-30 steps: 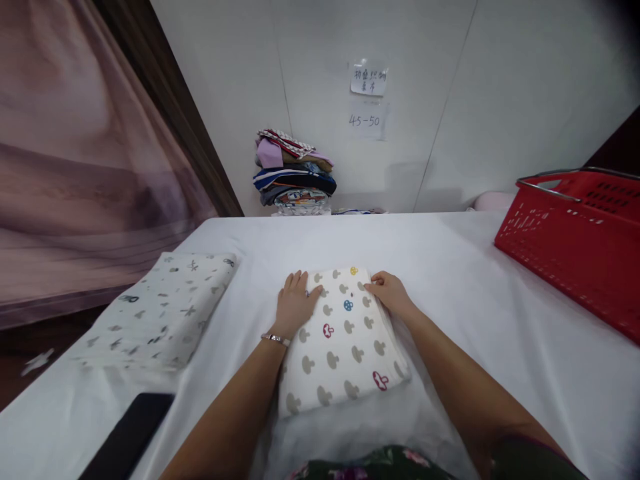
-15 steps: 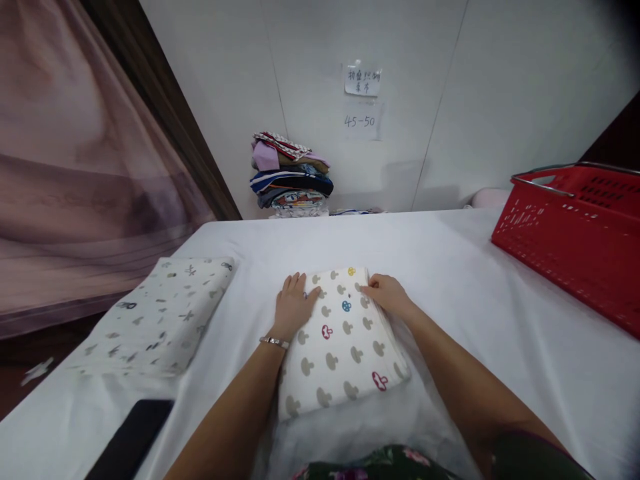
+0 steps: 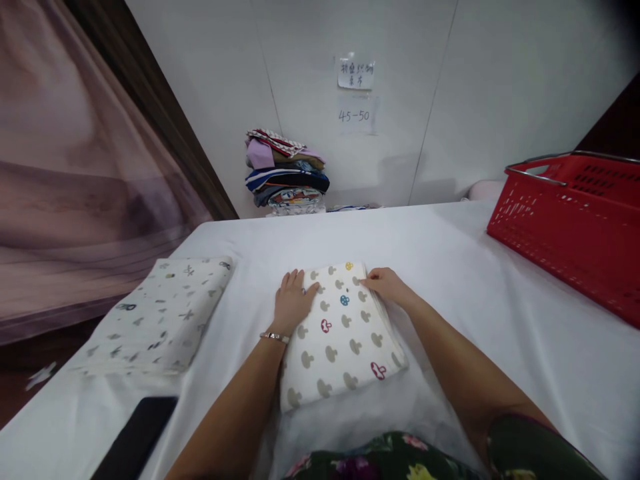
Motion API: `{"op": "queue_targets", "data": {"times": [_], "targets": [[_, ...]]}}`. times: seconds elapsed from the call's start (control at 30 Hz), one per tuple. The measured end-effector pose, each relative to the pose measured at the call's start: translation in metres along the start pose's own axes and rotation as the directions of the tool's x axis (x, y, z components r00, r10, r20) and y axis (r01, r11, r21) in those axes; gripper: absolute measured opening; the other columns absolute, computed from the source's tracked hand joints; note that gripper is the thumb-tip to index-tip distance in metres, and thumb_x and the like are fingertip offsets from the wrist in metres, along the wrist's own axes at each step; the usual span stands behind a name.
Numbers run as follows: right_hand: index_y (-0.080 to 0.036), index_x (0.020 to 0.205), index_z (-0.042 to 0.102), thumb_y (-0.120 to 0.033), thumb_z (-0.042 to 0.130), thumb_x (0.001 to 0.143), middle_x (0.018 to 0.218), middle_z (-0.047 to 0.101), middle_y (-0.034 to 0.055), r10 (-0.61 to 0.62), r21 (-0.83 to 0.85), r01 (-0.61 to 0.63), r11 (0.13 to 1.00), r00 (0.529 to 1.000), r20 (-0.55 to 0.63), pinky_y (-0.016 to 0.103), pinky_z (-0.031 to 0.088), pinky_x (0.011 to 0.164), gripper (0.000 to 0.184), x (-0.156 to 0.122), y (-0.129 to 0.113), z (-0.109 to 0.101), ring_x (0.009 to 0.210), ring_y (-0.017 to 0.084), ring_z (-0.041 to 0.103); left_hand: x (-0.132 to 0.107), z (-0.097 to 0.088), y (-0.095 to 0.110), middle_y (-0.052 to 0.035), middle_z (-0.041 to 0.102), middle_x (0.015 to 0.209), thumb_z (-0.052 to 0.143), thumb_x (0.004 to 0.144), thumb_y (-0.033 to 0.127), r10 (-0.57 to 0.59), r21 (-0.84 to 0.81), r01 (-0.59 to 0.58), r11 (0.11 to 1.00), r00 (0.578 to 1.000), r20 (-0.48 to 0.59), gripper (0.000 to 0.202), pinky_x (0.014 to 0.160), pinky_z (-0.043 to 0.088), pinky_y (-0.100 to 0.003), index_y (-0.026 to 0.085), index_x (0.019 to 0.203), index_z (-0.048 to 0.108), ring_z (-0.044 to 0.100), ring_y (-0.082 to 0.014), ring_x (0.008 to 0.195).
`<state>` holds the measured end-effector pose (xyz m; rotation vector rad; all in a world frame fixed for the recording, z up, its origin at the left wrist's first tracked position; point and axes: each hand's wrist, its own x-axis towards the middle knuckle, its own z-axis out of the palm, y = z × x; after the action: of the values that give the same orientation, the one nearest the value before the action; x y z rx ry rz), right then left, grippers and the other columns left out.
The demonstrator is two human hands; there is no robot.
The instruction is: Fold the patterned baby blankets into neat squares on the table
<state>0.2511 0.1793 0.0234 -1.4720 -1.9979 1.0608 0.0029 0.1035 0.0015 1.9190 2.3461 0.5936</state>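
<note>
A folded white cloth (image 3: 340, 347) printed with grey mushrooms and a few coloured ones lies in front of me at the table's near edge. My left hand (image 3: 293, 303) rests flat over its upper left edge, fingers stretched forward and the thumb on top. A bracelet circles that wrist. At the upper right edge, my right hand (image 3: 387, 285) pinches the cloth, thumb above and the other fingers curled at the side. The cloth's layers show along its right side.
Another folded cloth (image 3: 160, 317) with small grey prints lies on the left. Nearer me is a black phone-like slab (image 3: 137, 437). A red basket (image 3: 570, 227) stands at the right of the white-covered table (image 3: 430, 233). Stacked fabrics (image 3: 286, 177) sit beyond the far edge, by the wall.
The view has shifted slightly. Both hands keep their places on the mushroom-print cloth, which looks the same.
</note>
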Motion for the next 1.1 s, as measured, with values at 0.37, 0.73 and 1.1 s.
{"op": "queue_targets", "data": {"times": [0.37, 0.73, 1.1], "targets": [[-0.017, 0.053, 0.048, -0.037, 0.059, 0.061, 0.05, 0.037, -0.0053, 0.031, -0.047, -0.022, 0.999, 0.979, 0.201, 0.023, 0.024, 0.048, 0.024, -0.007, -0.004, -0.013, 0.051, 0.009, 0.035, 0.0, -0.003, 0.002, -0.0113, 0.037, 0.141, 0.037, 0.085, 0.053, -0.024, 0.004, 0.024, 1.0, 0.999, 0.021, 0.06, 0.104, 0.03, -0.046, 0.015, 0.132, 0.041, 0.027, -0.0288, 0.132], [-0.017, 0.051, 0.048, -0.032, 0.058, 0.06, 0.049, 0.037, -0.0051, 0.055, -0.059, -0.044, 0.997, 0.978, 0.203, 0.024, 0.024, 0.048, 0.02, -0.005, -0.001, -0.013, 0.05, 0.009, 0.035, 0.001, -0.004, 0.0, -0.0107, 0.036, 0.142, 0.037, 0.084, 0.054, -0.049, -0.087, 0.051, 0.995, 0.998, 0.027, 0.06, 0.106, 0.027, -0.044, 0.017, 0.131, 0.042, 0.026, -0.0272, 0.133], [-0.017, 0.054, 0.053, -0.032, 0.057, 0.063, 0.054, 0.048, -0.0018, 0.057, -0.191, -0.013, 0.981, 0.972, 0.226, 0.024, 0.028, 0.05, 0.018, -0.005, -0.002, -0.015, 0.055, 0.012, 0.044, 0.003, -0.013, -0.009, -0.0091, 0.033, 0.144, 0.044, 0.083, 0.05, -0.166, -0.298, 0.181, 0.937, 0.983, 0.076, 0.056, 0.11, 0.023, -0.041, 0.019, 0.129, 0.046, 0.021, -0.024, 0.136]]}}
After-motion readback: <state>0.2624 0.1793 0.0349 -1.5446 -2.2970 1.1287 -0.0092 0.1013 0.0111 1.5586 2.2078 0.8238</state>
